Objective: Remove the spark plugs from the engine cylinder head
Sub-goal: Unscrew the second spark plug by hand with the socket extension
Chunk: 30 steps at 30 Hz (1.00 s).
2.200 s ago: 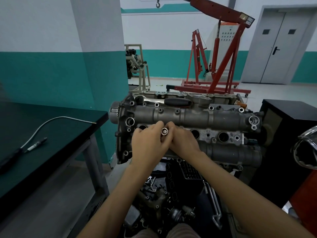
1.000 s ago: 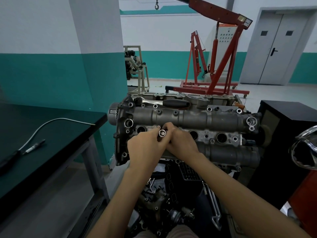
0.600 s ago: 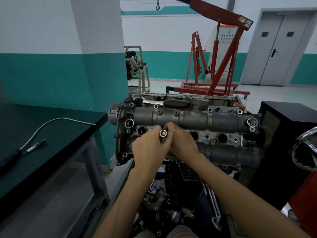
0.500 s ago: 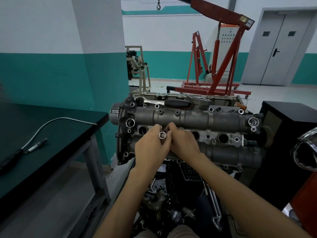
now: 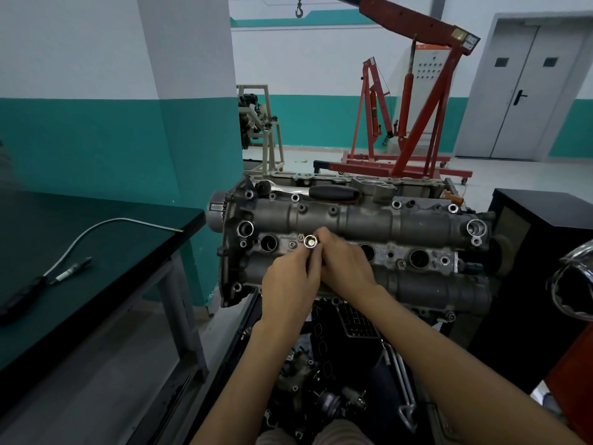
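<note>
The grey engine cylinder head [image 5: 401, 226] lies across the middle of the view with a row of dark spark plug wells, such as the well [image 5: 269, 243] at its left end. A silver spark plug socket [image 5: 310, 241] stands up out of the second well, its open end toward me. My left hand [image 5: 290, 284] and my right hand [image 5: 345, 263] meet at it, and the fingers of both pinch the socket just below its rim. The plug itself is hidden.
A ratchet with a black handle [image 5: 330, 191] lies on the far side of the head. A dark workbench [image 5: 80, 268] at left carries a flexible pick-up tool [image 5: 106, 228]. A black cabinet [image 5: 539, 252] is at right, a red engine hoist [image 5: 414, 123] behind, loose parts below.
My hands have twisted slightly around the socket between frames. The socket stays in the same well and the view has shifted only a little.
</note>
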Each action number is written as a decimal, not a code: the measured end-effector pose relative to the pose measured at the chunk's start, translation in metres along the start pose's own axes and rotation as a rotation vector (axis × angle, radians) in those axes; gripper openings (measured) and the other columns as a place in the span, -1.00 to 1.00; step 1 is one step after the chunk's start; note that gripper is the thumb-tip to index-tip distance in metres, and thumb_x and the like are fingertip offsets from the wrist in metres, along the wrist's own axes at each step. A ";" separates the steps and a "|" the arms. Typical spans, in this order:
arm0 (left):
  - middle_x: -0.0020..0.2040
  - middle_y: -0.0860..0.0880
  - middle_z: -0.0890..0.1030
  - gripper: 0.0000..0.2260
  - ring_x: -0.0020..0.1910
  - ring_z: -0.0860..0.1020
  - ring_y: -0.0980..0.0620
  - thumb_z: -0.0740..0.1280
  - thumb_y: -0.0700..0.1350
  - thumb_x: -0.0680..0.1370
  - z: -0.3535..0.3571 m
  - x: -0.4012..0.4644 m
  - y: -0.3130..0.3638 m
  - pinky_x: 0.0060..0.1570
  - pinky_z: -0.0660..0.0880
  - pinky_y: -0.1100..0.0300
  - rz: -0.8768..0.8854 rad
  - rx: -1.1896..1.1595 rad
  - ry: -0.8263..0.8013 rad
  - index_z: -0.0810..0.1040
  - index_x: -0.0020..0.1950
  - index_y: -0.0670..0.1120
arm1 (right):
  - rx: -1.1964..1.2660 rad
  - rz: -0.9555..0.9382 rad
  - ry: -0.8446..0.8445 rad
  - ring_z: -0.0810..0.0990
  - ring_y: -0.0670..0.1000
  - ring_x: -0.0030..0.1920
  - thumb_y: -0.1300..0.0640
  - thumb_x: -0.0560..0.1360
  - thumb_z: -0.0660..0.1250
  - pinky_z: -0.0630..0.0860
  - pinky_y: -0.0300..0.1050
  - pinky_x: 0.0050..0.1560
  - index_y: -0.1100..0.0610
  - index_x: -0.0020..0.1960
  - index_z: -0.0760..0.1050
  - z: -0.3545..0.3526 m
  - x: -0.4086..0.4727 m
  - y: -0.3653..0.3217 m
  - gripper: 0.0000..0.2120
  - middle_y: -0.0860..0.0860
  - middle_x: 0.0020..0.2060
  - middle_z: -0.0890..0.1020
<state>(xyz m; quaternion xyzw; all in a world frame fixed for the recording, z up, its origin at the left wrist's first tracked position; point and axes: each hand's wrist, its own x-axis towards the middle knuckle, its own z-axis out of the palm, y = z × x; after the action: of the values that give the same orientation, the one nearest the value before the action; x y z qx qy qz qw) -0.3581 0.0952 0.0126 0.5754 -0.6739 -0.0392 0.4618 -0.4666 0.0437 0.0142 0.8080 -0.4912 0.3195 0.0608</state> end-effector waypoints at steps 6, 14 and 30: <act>-0.32 0.00 0.48 -0.77 -0.39 0.45 0.09 0.22 0.05 0.57 -0.001 0.005 0.003 -0.43 0.25 0.25 -0.009 -0.069 0.022 0.30 -0.19 -0.03 | 0.027 -0.048 -0.036 0.56 0.20 -0.12 0.05 0.55 0.17 0.17 -0.08 -0.32 0.15 0.07 0.31 0.003 0.000 0.002 -0.81 0.11 -0.07 0.60; -0.45 0.11 0.35 -0.67 -0.48 0.30 0.13 0.17 0.21 0.53 -0.003 0.004 0.001 -0.48 0.10 0.30 -0.029 0.153 0.084 0.30 -0.26 -0.01 | -0.009 0.000 -0.040 0.57 0.18 -0.11 -0.02 0.50 0.21 0.45 0.01 -0.21 0.13 0.04 0.33 0.002 0.001 0.001 -0.75 0.08 -0.07 0.59; -0.42 0.08 0.41 -0.73 -0.46 0.36 0.11 0.19 0.12 0.55 -0.002 0.007 -0.001 -0.49 0.14 0.30 0.032 0.142 0.101 0.36 -0.26 -0.02 | -0.007 -0.049 -0.034 0.57 0.19 -0.09 0.01 0.53 0.16 0.33 -0.06 -0.25 0.15 0.06 0.32 0.002 0.000 0.002 -0.77 0.09 -0.04 0.59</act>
<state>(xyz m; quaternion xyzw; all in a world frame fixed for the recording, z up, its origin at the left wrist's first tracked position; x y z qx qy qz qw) -0.3551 0.0900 0.0170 0.5971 -0.6599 0.0451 0.4539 -0.4668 0.0417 0.0120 0.8249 -0.4733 0.3025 0.0630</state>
